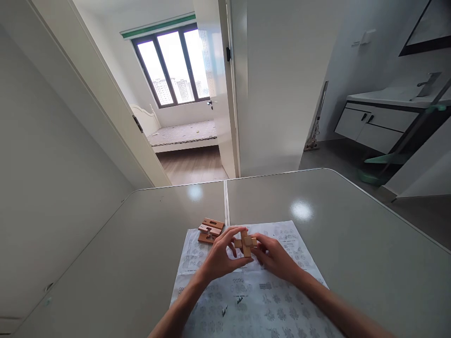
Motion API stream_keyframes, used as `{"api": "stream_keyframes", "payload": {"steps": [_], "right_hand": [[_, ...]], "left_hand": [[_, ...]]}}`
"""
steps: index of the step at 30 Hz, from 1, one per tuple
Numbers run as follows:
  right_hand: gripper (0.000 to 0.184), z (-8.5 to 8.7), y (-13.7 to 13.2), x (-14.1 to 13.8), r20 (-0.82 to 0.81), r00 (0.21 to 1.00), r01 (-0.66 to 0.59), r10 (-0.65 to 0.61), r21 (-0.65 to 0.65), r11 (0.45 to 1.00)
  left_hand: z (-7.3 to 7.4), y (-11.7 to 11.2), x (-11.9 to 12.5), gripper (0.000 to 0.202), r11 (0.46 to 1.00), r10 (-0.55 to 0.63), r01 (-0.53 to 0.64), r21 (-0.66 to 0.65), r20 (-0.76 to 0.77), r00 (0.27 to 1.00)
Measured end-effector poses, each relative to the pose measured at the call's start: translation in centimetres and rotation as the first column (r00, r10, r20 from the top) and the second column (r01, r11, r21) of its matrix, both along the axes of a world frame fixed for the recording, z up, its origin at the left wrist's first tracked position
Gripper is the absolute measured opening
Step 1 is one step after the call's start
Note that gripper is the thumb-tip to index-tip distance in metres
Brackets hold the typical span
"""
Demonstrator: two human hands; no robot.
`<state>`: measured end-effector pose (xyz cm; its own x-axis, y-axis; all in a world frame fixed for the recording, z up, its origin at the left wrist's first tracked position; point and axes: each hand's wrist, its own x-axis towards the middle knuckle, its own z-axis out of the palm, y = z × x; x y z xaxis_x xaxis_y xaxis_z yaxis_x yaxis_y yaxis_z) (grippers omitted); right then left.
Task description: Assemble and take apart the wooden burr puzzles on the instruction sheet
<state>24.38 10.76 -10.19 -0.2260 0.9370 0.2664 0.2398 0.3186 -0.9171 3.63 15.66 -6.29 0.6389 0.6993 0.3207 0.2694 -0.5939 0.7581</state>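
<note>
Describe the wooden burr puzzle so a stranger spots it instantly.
On the grey table lies a printed sheet. Over it, the left hand and right hand hold the wooden burr puzzle. Its crossed, paler bars set it apart from the flat, redder wooden pieces nearby.

Bare left hand: gripping in a C shape, fingers arched above, thumb stretched out below.
Bare right hand: gripping too, fingers bent, tips turned toward the left hand.
Spacing: hands close together, fingertips facing.
Bare left forearm: slants up and rightward from the lower edge.
Bare right forearm: slants up and leftward, mirroring it.
</note>
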Motion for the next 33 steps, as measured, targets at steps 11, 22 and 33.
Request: {"api": "stream_keyframes", "payload": {"steps": [11,22,33], "right_hand": [[0.03,0.1,0.0,0.0,-0.021,1.0,-0.009,0.008,-0.071,0.997],[0.042,-0.6,0.8,0.4,-0.236,0.972,-0.033,-0.018,-0.21,0.977],[0.043,0.2,0.7,0.7,-0.462,0.887,-0.157,0.011,-0.279,0.948]], "left_hand": [[0.4,0.0,0.0,0.066,0.999,0.04,-0.038,-0.021,0.128,0.991],[-0.3,2.1,-0.8,0.059,0.847,0.53,-0.526,-0.079,0.204,0.823],[-3.0,1.6,-0.1,0.058,0.865,0.409,-0.347,0.363,-0.109,0.906]]}}
